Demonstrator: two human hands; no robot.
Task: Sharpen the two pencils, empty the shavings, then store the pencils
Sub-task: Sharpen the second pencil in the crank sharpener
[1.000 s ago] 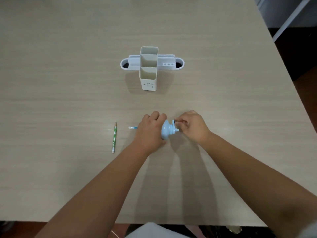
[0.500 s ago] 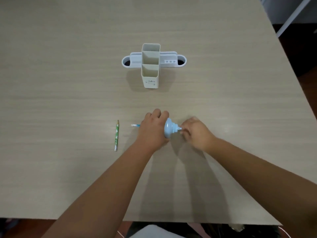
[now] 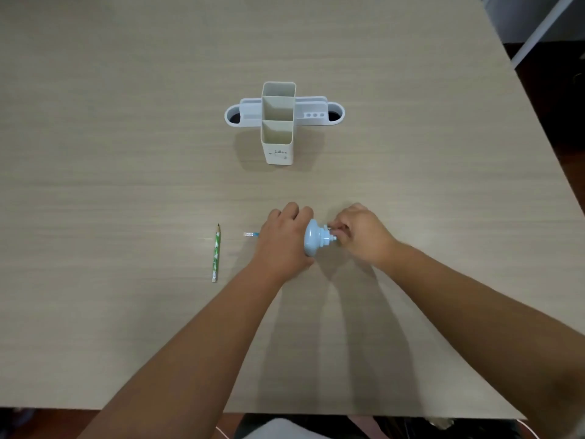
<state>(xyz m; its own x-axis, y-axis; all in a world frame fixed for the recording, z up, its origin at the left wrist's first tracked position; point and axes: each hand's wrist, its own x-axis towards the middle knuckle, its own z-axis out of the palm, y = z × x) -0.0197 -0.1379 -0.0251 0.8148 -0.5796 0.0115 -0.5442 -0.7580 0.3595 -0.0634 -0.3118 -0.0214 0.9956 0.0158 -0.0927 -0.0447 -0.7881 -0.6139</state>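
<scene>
A pale wood-grain surface (image 3: 126, 153), matte and smooth, fills most of the view. Near its middle the left hand (image 3: 281, 239) is wrapped around a light blue plastic sharpener (image 3: 312, 238), a rounded, dome-like body with stepped rings narrowing to a small stub on its right side. The right hand (image 3: 361, 236) meets that stub, its grip pinched shut on the small crank part there; the fingertips blur together, so the exact hold is hard to make out. The left grip is closed on the sharpener body and hides most of it.

A blue pencil (image 3: 251, 234) pokes out from behind the left hand, only its pale end showing; where it enters the sharpener is hidden. A green patterned pencil (image 3: 216, 253) lies loose on the surface, well left of the hands, its dark point aimed away from the person.

Farther off stands a white plastic organiser (image 3: 278, 122): tall square compartments in a row, crossed by a low tray with rounded ends and three small holes on its right wing.

The right edge of the surface slants off toward a dark floor, and the near edge runs under both forearms. Open surface lies on all sides of the hands.
</scene>
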